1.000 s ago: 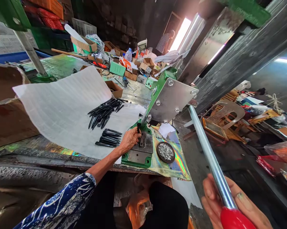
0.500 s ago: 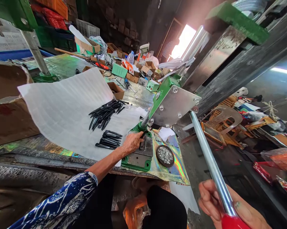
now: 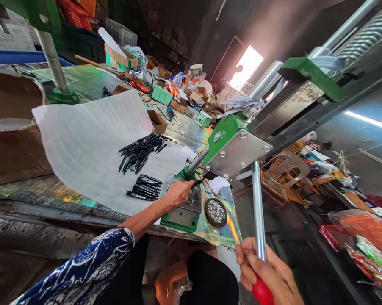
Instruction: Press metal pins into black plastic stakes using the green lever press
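Left hand (image 3: pixel 178 194) pinches black part (image 3: pixel 197 183) over press die (image 3: pixel 191 203); right hand (image 3: pixel 261 271) wrapped round steel lever (image 3: pixel 258 203) at red grip (image 3: pixel 262 292). Risk: lever pulled early, left fingers crushed under press head (image 3: pixel 237 152).

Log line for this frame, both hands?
left hand: pinching black part at green hand press | right hand: gripping red-handled steel lever | nearby: round dark dish of metal pins

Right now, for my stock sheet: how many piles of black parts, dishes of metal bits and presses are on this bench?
Piles of black parts: 2
Dish of metal bits: 1
Press: 1
Total: 4
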The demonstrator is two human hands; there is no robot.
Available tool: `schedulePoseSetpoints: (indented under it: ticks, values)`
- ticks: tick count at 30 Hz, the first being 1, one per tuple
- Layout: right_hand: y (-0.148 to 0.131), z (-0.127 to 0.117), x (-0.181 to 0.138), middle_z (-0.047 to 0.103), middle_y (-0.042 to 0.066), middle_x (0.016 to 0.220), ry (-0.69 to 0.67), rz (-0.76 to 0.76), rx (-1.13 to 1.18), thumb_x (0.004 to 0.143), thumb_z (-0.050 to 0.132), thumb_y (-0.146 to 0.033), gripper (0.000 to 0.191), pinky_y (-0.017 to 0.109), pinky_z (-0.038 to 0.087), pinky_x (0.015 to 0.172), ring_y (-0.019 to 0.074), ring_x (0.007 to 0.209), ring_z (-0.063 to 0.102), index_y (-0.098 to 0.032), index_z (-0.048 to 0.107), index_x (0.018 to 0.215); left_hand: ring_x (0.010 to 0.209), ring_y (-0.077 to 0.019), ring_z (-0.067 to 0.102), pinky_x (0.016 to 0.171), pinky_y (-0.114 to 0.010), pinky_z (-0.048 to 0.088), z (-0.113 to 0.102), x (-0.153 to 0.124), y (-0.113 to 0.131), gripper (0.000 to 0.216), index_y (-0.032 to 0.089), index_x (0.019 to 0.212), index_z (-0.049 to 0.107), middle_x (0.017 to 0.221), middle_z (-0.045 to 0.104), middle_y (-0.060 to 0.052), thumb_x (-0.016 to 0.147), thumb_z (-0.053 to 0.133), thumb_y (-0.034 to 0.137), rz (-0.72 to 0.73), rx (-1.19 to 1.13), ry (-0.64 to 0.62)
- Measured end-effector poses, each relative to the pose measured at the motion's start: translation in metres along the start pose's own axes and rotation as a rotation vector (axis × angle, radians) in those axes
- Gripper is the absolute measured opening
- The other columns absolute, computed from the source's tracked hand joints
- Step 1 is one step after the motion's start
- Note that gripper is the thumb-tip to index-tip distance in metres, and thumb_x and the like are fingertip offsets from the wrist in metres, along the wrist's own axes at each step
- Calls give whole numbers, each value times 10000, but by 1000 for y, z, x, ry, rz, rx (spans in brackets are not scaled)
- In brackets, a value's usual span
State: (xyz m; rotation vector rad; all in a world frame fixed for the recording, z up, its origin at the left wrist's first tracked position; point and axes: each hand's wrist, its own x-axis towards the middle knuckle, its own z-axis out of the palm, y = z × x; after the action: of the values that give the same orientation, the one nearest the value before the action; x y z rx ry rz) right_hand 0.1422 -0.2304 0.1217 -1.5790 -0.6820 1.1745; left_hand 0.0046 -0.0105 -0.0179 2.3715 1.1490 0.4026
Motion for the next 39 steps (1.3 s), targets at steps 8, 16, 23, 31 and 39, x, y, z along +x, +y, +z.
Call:
schedulePoseSetpoints:
  ticks: [8,16,23,31,39]
  values:
    - [41,22,36,557,-12,656,103,-102,-69,700,757,-419,310,202,344,458,58,477,405,-166,608,800,929,-258,643,650,-297,445,-2,-3,1,244,209,1130,517,1058,672,-76,899,441,227,14,-13,-6]
    - [52,18,50,567,-8,645,125,-80,-85,670,775,-434,365,213,336,444,53,444,396,-161,648,875,903,-266,644,642,-307,457,4,-3,0,241,206,1113,518,1059,660,-68,889,430,203,26,-26,16]
    - [56,14,57,563,7,594,128,13,-89,642,777,-463,374,211,311,407,47,408,362,-146,679,814,862,-255,643,627,-296,451,8,-3,3,209,212,1082,521,1030,640,-54,900,416,218,18,-53,23]
    - [75,23,75,575,-12,554,270,-180,-101,669,695,-429,350,232,332,356,83,358,404,-145,630,864,881,-273,644,639,-327,461,7,-4,6,210,182,1074,512,1042,638,-74,902,391,188,-2,3,21]
    - [52,29,44,588,-11,548,302,-171,-69,598,766,-434,442,215,367,370,86,399,432,-137,621,891,904,-262,640,721,-338,480,6,-7,10,247,178,1119,506,1067,627,-99,897,398,168,-26,25,35]
